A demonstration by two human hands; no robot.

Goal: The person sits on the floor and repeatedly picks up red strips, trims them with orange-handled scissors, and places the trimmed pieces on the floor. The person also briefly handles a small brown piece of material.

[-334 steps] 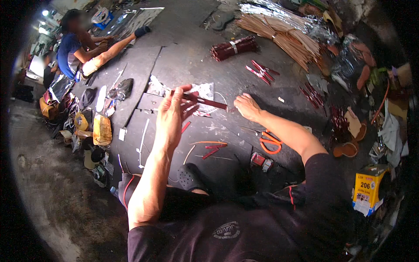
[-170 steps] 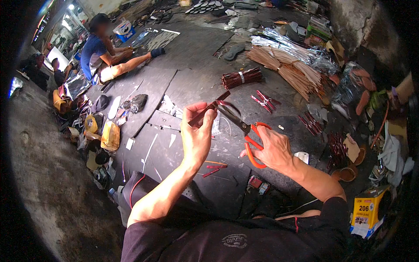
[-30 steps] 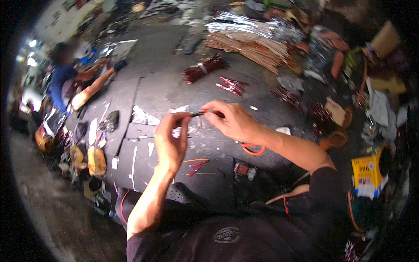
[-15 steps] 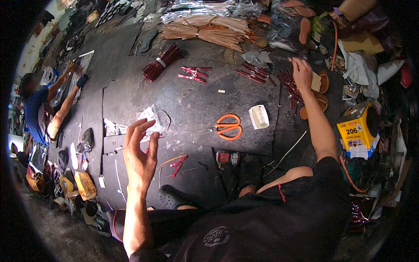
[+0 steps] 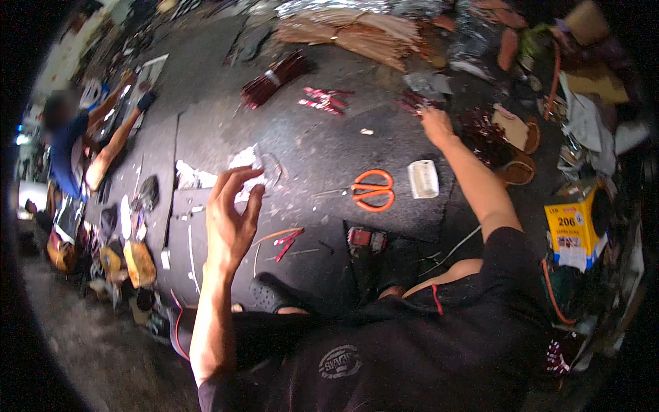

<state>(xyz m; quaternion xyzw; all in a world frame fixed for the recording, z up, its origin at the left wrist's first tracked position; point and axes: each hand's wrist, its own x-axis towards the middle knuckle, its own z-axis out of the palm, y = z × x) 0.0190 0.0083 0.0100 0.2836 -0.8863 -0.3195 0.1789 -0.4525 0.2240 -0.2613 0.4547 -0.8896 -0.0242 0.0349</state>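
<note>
The right hand (image 5: 435, 123) reaches into a dark red pile (image 5: 419, 103); its fingertips merge with the pile, so any grip is indeterminable. The items in that pile are too small to identify. The co-worker (image 5: 68, 147) at far left is blurred. The far-right clutter (image 5: 597, 123) fades into the dark rim.
</note>
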